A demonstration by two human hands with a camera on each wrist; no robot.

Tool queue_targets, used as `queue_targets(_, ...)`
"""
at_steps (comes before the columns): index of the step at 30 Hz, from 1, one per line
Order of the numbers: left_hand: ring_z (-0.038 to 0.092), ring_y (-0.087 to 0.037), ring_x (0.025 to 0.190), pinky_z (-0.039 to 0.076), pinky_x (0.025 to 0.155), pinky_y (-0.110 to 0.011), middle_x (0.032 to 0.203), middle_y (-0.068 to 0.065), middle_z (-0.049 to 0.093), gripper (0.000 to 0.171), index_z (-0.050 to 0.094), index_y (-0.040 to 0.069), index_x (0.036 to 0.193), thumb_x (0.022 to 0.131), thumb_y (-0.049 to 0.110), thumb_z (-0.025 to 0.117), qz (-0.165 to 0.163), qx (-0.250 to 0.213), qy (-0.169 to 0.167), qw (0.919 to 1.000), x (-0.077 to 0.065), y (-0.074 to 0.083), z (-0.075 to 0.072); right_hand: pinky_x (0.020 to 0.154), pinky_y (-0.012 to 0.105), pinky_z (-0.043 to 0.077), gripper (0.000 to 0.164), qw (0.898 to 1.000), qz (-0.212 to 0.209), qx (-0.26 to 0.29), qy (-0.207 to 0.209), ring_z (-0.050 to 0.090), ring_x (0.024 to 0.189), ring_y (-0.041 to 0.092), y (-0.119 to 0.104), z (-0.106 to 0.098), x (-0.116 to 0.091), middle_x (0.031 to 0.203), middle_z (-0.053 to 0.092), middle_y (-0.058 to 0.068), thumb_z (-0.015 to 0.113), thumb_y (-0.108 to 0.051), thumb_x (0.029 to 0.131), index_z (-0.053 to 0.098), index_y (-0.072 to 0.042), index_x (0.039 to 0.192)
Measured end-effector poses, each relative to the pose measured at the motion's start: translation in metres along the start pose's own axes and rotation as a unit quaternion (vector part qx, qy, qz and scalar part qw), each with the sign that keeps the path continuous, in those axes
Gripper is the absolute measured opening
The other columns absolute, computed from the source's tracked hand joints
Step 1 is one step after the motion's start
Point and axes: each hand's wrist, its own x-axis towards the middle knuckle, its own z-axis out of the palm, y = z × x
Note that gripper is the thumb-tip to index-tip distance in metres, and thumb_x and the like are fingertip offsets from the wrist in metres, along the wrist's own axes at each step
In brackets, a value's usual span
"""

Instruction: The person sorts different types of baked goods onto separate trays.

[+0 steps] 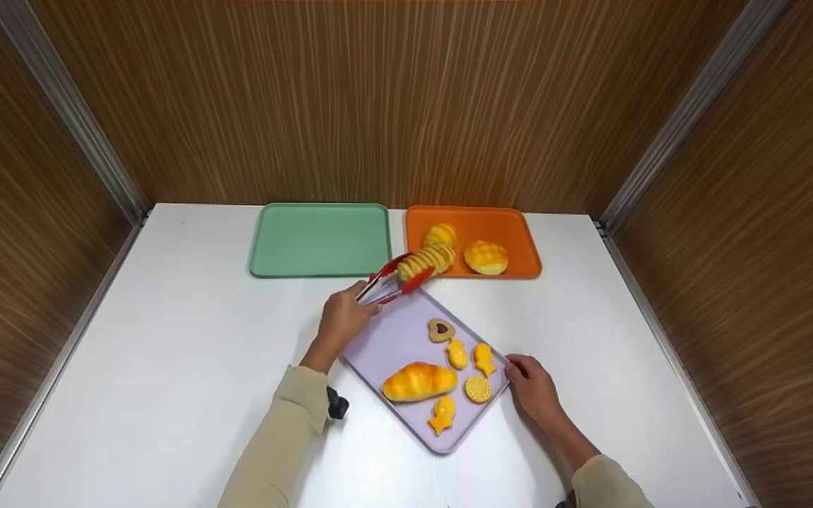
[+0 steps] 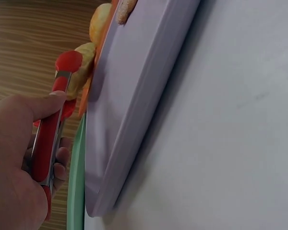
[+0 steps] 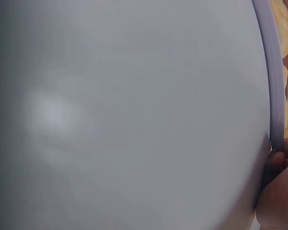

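Note:
My left hand (image 1: 344, 317) grips a pair of red-tipped metal tongs (image 2: 45, 148). Between the tongs' red tips is a ridged, spiral-looking bread (image 1: 426, 260), overlapping the near left edge of the orange tray (image 1: 530, 264) in the head view. At the right corner of a lilac tray (image 1: 385, 346), my right hand (image 1: 535, 388) pinches the rim. That tray bears a long bread roll (image 1: 419, 382), a heart-shaped cookie (image 1: 441, 330), a round cookie (image 1: 478, 389) and fish-shaped biscuits (image 1: 483, 359). The right wrist view shows fingers (image 3: 277, 160) at the tray's rim.
Two breads lie on the orange tray: a round crosshatched bun (image 1: 486, 257) and another bread (image 1: 440, 234), partly covered by the one in the tongs. A bare green tray (image 1: 320, 240) stands to its left. Wood-patterned panels (image 1: 378, 99) enclose the white table (image 1: 166, 339) on three sides.

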Motion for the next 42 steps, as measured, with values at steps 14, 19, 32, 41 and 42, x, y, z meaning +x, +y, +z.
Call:
queue_targets(14, 0.063, -0.032, 0.115, 0.049, 0.102, -0.045, 0.128, -0.015, 0.069, 0.056, 0.063, 0.007, 0.136, 0.085, 0.020, 0.080, 0.005, -0.002, -0.016, 0.9999, 0.017, 0.007, 0.014, 0.109, 0.049, 0.042, 0.030, 1.000, -0.003, 0.000, -0.005, 0.055, 0.121, 0.030, -0.001, -0.001, 0.000, 0.127, 0.063, 0.014, 0.054, -0.016, 0.103, 0.063, -0.003, 0.130)
queue_targets(19, 0.064, -0.031, 0.116, 0.049, 0.103, -0.045, 0.128, -0.015, 0.069, 0.055, 0.064, 0.006, 0.135, 0.085, 0.020, 0.080, 0.003, 0.009, -0.009, 0.9999, 0.022, 0.010, 0.020, 0.108, 0.050, 0.042, 0.030, 1.000, -0.003, 0.004, -0.006, 0.055, 0.121, 0.030, -0.001, -0.001, 0.000, 0.126, 0.063, 0.014, 0.054, -0.015, 0.103, 0.063, -0.004, 0.129)
queue_targets(32, 0.064, -0.030, 0.111, 0.050, 0.099, -0.044, 0.127, -0.016, 0.069, 0.054, 0.062, 0.000, 0.135, 0.086, 0.016, 0.079, 0.000, 0.016, -0.009, 0.9998, 0.040, 0.015, 0.036, 0.105, 0.047, 0.044, 0.028, 1.000, -0.001, 0.000, 0.003, 0.057, 0.116, 0.028, 0.002, 0.000, -0.001, 0.123, 0.064, 0.013, 0.054, -0.015, 0.104, 0.064, -0.004, 0.127)
queue_targets(41, 0.064, -0.030, 0.113, 0.051, 0.099, -0.045, 0.125, -0.017, 0.069, 0.051, 0.064, 0.001, 0.132, 0.085, 0.016, 0.079, 0.005, 0.032, -0.008, 0.9994, 0.048, 0.021, 0.040, 0.106, 0.048, 0.044, 0.028, 1.000, -0.004, 0.004, 0.001, 0.057, 0.117, 0.028, 0.001, 0.000, -0.001, 0.123, 0.064, 0.013, 0.054, -0.015, 0.103, 0.064, -0.003, 0.127)
queue_targets(42, 0.065, -0.030, 0.112, 0.051, 0.098, -0.044, 0.125, -0.017, 0.069, 0.051, 0.064, 0.001, 0.131, 0.085, 0.015, 0.079, 0.008, 0.032, -0.007, 0.9994, 0.049, 0.021, 0.041, 0.106, 0.048, 0.044, 0.028, 1.000, -0.005, 0.004, 0.001, 0.057, 0.118, 0.028, 0.001, -0.001, -0.001, 0.123, 0.064, 0.013, 0.054, -0.015, 0.103, 0.064, -0.003, 0.127)
